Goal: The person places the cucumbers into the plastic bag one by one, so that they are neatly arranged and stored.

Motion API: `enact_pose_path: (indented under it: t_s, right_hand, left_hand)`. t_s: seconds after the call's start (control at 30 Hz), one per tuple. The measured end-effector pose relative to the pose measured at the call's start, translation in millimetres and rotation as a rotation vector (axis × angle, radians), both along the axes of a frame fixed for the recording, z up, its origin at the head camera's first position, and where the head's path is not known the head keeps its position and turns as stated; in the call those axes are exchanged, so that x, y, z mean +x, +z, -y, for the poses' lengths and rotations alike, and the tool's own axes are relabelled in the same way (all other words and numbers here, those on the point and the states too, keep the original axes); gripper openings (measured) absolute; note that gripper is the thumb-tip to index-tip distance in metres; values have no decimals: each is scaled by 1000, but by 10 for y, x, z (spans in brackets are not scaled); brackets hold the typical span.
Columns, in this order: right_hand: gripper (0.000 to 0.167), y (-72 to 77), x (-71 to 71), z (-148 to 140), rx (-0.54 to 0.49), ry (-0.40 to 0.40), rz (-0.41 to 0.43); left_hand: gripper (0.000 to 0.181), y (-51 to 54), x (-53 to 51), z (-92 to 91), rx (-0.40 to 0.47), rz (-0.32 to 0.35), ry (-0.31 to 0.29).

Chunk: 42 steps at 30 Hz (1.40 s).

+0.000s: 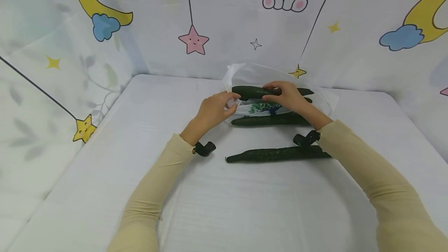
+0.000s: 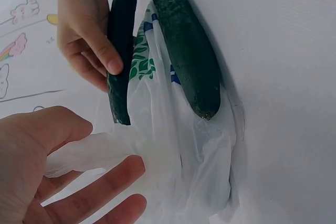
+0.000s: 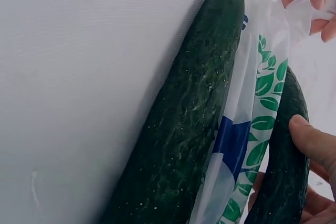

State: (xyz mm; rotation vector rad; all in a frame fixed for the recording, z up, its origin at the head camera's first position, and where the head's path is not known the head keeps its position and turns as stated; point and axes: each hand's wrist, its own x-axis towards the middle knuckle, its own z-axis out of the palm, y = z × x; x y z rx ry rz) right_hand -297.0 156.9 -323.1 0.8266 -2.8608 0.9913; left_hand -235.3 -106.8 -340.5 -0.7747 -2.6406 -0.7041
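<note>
— Where is the cucumber that matters now?
— The upper cucumber (image 1: 250, 92) is at the far part of the surface (image 1: 245, 205), beside the printed plastic bag (image 2: 155, 150). Its long axis goes from left to right, almost parallel to the middle cucumber (image 1: 269, 120) and the near cucumber (image 1: 271, 154).
— And the hands?
— The right hand (image 1: 287, 95) grasps the upper cucumber, with the thumb on one side and fingers on the other. The left hand (image 1: 217, 108) has the bag's edge between thumb and fingers, it seems rather lightly.
— Which hand is nearer to it?
— The right one, because it touches it. The left hand is just beside its left end, so this end points toward the left hand and the held edge. I judge that this alignment is the important relation.
— Is the tip already inside the bag?
— I cannot tell; the thin plastic partly hides it.
</note>
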Motion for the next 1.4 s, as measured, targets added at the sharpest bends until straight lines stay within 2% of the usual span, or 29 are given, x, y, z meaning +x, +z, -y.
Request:
enact_pose_path:
  t_s: [0.53,1.07,1.4]
  right_hand:
    - [42,23,-66,63,5,-13,-9]
    - [42,98,-74,182,66,35,-54]
    - [40,160,-98,207,85,39,-32]
  left_hand:
    - [29,13,15,-10,-1,14,6]
    - [29,8,23,-5,1,1,2]
    - [29,6,16,-1,3,1,-4]
